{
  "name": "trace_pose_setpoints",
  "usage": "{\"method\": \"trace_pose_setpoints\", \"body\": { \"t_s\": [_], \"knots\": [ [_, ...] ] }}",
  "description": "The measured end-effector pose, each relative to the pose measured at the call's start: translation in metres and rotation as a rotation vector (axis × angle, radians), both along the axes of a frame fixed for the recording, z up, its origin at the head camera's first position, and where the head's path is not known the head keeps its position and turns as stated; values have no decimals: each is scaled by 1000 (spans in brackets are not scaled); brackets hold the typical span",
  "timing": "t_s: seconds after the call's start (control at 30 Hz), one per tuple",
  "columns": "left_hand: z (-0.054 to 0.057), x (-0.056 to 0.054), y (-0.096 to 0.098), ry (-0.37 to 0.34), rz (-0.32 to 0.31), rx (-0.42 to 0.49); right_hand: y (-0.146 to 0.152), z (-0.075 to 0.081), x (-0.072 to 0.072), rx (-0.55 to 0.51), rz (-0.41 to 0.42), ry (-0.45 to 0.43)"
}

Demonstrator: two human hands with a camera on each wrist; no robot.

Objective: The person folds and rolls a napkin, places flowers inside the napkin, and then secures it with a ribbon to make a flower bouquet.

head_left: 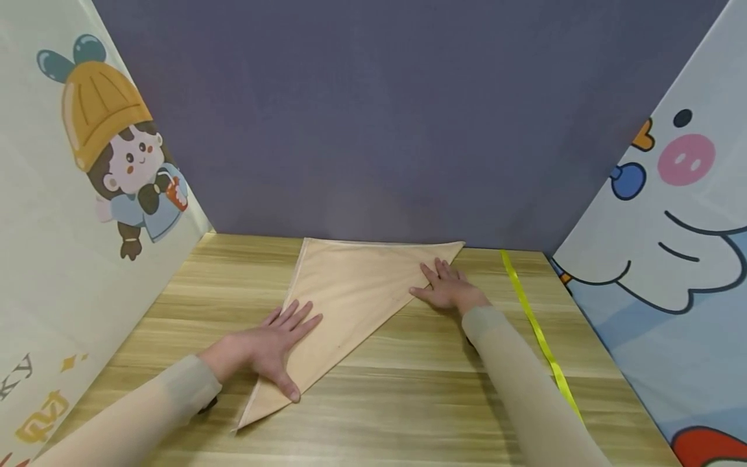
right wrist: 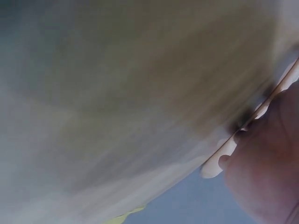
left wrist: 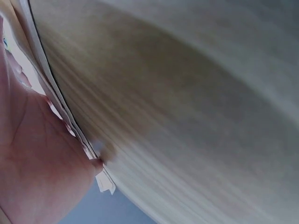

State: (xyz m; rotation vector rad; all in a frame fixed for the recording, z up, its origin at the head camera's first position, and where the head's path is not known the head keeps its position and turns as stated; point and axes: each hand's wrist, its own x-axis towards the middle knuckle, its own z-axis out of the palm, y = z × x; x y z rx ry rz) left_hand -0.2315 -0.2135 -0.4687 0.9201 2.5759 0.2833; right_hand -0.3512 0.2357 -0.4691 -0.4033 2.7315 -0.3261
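A peach-coloured cloth (head_left: 350,285), folded into a triangle, lies flat on the wooden tabletop, its long slanting edge facing the lower right. My left hand (head_left: 271,347) rests on the cloth's lower left part with fingers spread, the thumb at the slanting edge. Near the upper right corner, my right hand (head_left: 446,287) lies with straight fingers on the cloth by the same edge. Close up in the left wrist view, the left palm (left wrist: 42,158) is beside the cloth's layered edge. In the right wrist view the right hand (right wrist: 266,163) touches the thin cloth edge.
A yellow tape strip (head_left: 537,331) runs down the right side of the wooden table (head_left: 397,415). A grey-purple panel (head_left: 373,117) stands behind the table. Cartoon-printed panels flank it on the left (head_left: 47,214) and right (head_left: 688,259).
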Motion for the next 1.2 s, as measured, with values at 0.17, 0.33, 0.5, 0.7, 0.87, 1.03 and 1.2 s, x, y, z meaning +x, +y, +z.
{"method": "trace_pose_setpoints", "body": {
  "t_s": [0.17,0.33,0.5,0.7,0.87,1.03,1.2],
  "knots": [
    [1,1,1,-6,1,-6,6,0,-5,-25,-43,0],
    [1,1,1,-13,2,-12,7,2,-10,-15,-80,-9],
    [-1,0,1,-5,2,-16,8,1,-15,-1,-97,1],
    [-1,-1,0,-8,5,-14,11,2,-19,4,-126,-8],
    [-1,-1,3,-18,4,-13,13,4,-22,22,-132,-16],
    [-2,-2,9,-12,-9,-25,19,9,-19,10,-155,-50],
    [-4,-2,17,5,-17,-45,28,13,-14,10,-204,-74]
  ]
}}
